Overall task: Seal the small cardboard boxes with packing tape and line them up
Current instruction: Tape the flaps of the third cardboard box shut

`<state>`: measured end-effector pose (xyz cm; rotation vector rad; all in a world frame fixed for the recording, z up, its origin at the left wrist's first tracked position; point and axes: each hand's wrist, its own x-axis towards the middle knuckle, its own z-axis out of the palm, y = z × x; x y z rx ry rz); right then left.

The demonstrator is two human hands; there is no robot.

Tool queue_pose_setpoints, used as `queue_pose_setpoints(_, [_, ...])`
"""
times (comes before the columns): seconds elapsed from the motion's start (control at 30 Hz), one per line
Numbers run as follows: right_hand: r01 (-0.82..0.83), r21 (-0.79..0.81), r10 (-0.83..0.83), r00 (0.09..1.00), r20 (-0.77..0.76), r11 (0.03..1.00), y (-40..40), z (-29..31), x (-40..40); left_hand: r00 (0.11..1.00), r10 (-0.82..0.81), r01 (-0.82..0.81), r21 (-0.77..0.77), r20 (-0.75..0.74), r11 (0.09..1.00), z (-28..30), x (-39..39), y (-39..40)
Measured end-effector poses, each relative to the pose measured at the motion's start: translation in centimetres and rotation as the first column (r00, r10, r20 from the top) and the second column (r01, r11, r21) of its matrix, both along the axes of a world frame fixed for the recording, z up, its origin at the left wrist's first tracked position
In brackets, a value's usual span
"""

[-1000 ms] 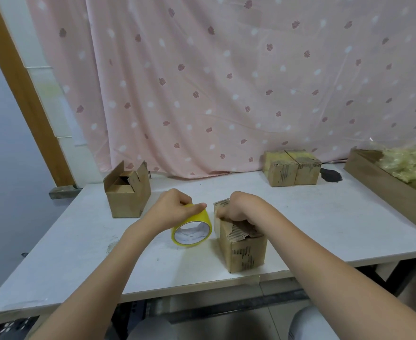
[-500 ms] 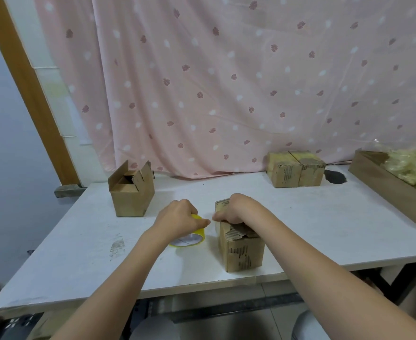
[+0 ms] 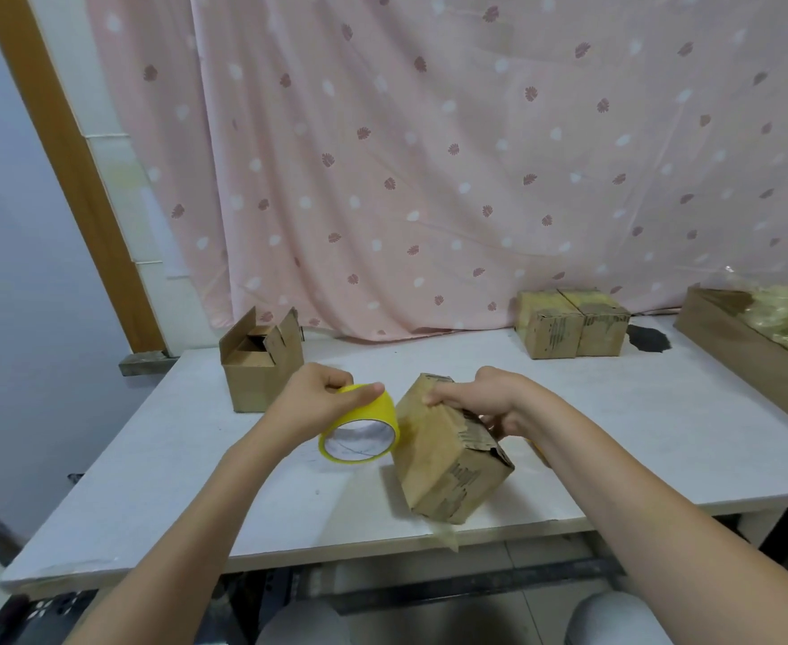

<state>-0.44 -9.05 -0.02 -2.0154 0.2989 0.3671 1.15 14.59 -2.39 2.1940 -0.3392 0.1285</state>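
My right hand (image 3: 490, 402) grips a small cardboard box (image 3: 448, 463), which is tilted up off the white table (image 3: 662, 439) near its front edge. My left hand (image 3: 317, 398) holds a yellow roll of packing tape (image 3: 359, 428) just left of the box, thumb over its rim. A box with open flaps (image 3: 262, 365) stands at the back left. Two closed boxes (image 3: 571, 325) sit side by side at the back right against the curtain.
A long cardboard tray (image 3: 745, 351) with crumpled yellowish plastic lies along the right edge. A dark patch (image 3: 648, 339) marks the table near the closed boxes. A pink dotted curtain (image 3: 429, 155) hangs behind. A loose strip of tape (image 3: 448, 537) hangs at the table's front edge.
The box has gone from standing flat to tilted and lifted in my right hand. My left hand has raised the tape roll off the table beside it.
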Motion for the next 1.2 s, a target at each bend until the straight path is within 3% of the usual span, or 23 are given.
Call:
queue_pose_setpoints(0.4, [0.051,0.230,-0.038,0.997,-0.061,0.972,-1.9,-1.6,-0.1,0.995,0.080,-0.095,0.337,0.059,0.937,0.1,0.9,-0.7])
queue_pose_setpoints(0.87, [0.041,0.254,-0.019,0.996,-0.089,0.966,-4.1,-2.4,-0.4,0.995,0.069,-0.028,0.443,-0.077,0.896,-2.0,1.8,-3.8])
queue_pose_setpoints(0.93, [0.047,0.159,-0.041,0.998,-0.039,0.986,-4.3,-2.5,-0.5,0.991,0.055,0.000,0.424,-0.119,0.905,-2.0,2.0,-4.5])
queue_pose_setpoints(1.0, [0.014,-0.124,-0.003,0.996,0.090,0.992,-4.1,-2.3,-0.8,0.990,0.031,0.031,0.424,-0.140,0.905,-1.7,2.2,-5.3])
queue_pose_setpoints(1.07, [0.011,-0.420,0.112,0.957,0.268,0.907,-3.3,-1.8,-1.5,0.986,0.013,0.061,0.439,-0.164,0.897,-1.4,2.5,-6.1])
queue_pose_setpoints(1.2, [-0.133,-0.594,0.448,0.787,0.423,0.794,-0.9,-1.9,-4.4,0.974,0.040,0.071,0.466,-0.224,0.882,-1.1,2.9,-6.1])
